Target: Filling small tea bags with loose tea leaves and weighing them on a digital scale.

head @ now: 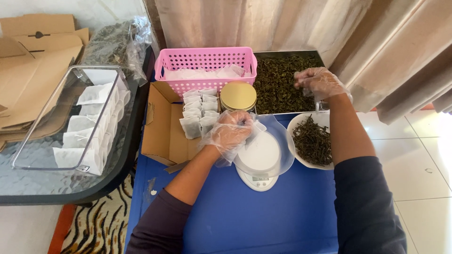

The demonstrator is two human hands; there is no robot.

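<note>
Both my hands wear thin clear plastic gloves. My left hand (230, 130) is closed around a small white empty tea bag just above a white digital kitchen scale (258, 165). My right hand (318, 82) reaches over a metal tray of loose dried green tea leaves (280, 82), fingers pinched on what seems to be a small metal scoop handle; the grip is partly hidden. A white bowl of darker dried leaves (312, 140) sits right of the scale.
A cardboard box (162, 127) holds rows of filled white tea bags (198, 113). Behind it stand a pink basket of empty bags (205, 63) and a gold round tin lid (238, 95). A clear plastic container with bags (84, 117) rests on a glass table, left.
</note>
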